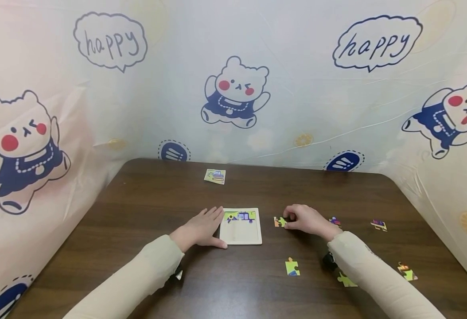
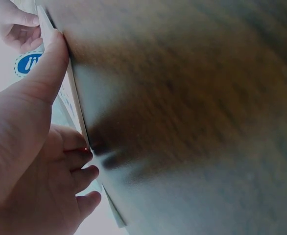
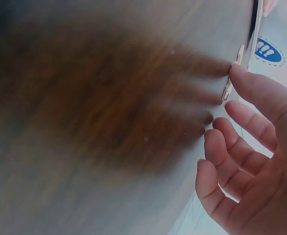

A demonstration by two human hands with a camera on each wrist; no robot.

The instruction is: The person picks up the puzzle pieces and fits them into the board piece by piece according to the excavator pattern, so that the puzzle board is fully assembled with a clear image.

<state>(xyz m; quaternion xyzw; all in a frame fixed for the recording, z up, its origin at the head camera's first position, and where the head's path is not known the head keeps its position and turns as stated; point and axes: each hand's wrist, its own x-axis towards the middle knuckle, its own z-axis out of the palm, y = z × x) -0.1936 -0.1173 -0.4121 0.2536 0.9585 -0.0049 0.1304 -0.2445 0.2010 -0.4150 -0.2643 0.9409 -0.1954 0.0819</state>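
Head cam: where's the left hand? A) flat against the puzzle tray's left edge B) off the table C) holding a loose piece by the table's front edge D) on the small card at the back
A: the left hand lies with straight fingers against the left edge of the tray, thumb along its near corner, while the right hand touches a loose piece to the tray's right.
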